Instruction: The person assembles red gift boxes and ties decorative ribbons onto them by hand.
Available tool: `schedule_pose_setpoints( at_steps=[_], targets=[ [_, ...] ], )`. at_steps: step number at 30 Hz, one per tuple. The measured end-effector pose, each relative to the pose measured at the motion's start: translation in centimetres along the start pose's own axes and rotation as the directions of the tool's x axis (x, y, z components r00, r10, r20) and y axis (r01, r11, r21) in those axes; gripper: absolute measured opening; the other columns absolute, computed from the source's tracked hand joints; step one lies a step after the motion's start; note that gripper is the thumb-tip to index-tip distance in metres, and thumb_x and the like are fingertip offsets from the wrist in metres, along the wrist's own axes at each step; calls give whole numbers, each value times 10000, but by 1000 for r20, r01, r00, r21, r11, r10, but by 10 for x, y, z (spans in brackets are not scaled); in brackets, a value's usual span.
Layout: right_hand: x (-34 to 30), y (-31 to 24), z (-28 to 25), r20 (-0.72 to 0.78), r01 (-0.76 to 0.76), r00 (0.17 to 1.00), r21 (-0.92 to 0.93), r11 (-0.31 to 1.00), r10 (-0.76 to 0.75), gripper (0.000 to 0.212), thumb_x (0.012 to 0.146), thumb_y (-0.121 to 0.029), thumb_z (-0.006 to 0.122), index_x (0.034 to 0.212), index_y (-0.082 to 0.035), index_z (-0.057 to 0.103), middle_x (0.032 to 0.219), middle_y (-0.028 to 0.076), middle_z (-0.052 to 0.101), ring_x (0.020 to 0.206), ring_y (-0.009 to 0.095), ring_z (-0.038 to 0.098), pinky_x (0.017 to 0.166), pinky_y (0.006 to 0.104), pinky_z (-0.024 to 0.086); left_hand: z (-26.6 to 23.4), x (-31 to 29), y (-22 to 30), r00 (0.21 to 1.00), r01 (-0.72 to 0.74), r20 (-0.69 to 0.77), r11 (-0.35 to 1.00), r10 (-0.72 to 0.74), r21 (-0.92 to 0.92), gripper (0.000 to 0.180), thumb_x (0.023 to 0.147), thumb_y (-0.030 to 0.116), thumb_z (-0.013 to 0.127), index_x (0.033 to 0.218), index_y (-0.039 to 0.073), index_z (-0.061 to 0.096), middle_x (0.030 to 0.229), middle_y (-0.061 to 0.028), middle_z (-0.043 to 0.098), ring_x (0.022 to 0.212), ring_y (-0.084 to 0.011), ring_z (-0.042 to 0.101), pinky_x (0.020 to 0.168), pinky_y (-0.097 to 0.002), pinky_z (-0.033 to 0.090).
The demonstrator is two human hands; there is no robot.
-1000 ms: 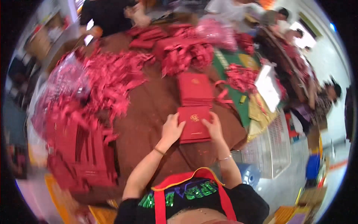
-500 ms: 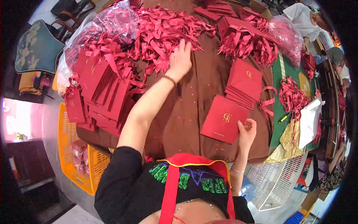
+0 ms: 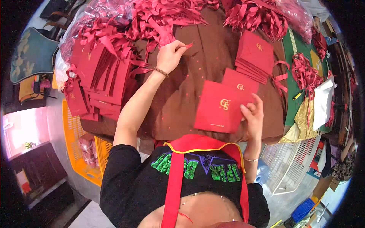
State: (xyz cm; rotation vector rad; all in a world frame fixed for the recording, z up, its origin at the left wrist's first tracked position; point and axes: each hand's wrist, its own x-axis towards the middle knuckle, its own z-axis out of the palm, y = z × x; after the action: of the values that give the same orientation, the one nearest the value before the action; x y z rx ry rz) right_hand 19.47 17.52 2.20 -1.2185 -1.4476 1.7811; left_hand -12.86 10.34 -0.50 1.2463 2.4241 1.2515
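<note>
Right hand (image 3: 254, 116): thumb and fingers closed on the right edge of one flat square red card-like folder with gold emblem (image 3: 217, 108); fingertips sit on that edge, rest of folder extends left of them. Can't tell if it is lifted clear of the table. Left hand (image 3: 170, 57): thumb and index pinched on one narrow shiny red ribbon (image 3: 189, 46), short end poking out right of fingertips. Hands well apart.

Just behind held folder, partly covered: one more red folder of same kind (image 3: 240, 84). Beyond it, one neat stack of red folders (image 3: 255, 53), several layers, exact count unclear. Right of stack, one loose looped red ribbon (image 3: 280, 78).

Further out, ribbon masses: large tangled heap (image 3: 152, 24) by left hand, second heap (image 3: 256, 21) top right, smaller bundle (image 3: 304, 70) on green mat (image 3: 289, 114); strands uncountable. Far left, leaning group of red folders (image 3: 91, 70), too overlapped to count. All on brown cloth-covered table (image 3: 178, 102); one white openwork plastic crate (image 3: 291, 167) below right
</note>
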Motion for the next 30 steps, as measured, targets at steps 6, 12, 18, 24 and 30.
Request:
schedule_pose_setpoints(
  at_steps=[6, 12, 18, 24, 30],
  targets=[
    [-20, 49, 37, 198, -16, 979, -147, 989, 46, 579, 813, -56, 620, 1320, -85, 342, 794, -12, 506, 641, 55, 510, 481, 170, 425, -28, -75, 8, 947, -315, 94, 838, 306, 445, 103, 818, 179, 552, 765, 92, 569, 647, -96, 592, 611, -281, 601, 537, -403, 446],
    [-22, 27, 48, 213, 378, 920, -700, 606, -328, 330, 814, -68, 621, 1130, -8, 546, 851, 73, 547, 749, 139, 553, 659, 291, 462, -27, -126, -10, 939, -339, 224, 808, 261, 482, 106, 786, 227, 596, 808, 124, 591, 676, -63, 567, 631, -265, 578, 549, -387, 429],
    [3, 17, 89, 530, 782, 584, -570, 251, -615, 293, 795, -70, 599, 1080, -19, 560, 992, 143, 577, 904, 304, 543, 789, 370, 441, -20, -116, 3, 920, -375, 158, 687, 359, 623, 152, 731, 263, 646, 840, 163, 615, 778, 8, 558, 806, -200, 504, 683, -368, 347],
    [-3, 41, 109, 626, 733, 604, -679, 36, -492, 222, 770, -231, 615, 931, -83, 575, 923, 106, 552, 847, 286, 514, 715, 409, 396, -15, -127, 1, 895, -428, 144, 718, 423, 549, 100, 764, 165, 516, 825, 97, 558, 879, -84, 542, 910, -261, 485, 775, -445, 327],
    [-32, 45, 115, 705, 838, 496, -542, 66, -506, 293, 727, -279, 668, 912, -72, 573, 899, 113, 515, 841, 298, 489, 689, 412, 393, -44, -126, 14, 982, 68, 188, 957, -14, -283, 180, 862, 181, 543, 845, 8, 590, 780, -92, 625, 736, -135, 589, 674, -286, 462]
  ],
)
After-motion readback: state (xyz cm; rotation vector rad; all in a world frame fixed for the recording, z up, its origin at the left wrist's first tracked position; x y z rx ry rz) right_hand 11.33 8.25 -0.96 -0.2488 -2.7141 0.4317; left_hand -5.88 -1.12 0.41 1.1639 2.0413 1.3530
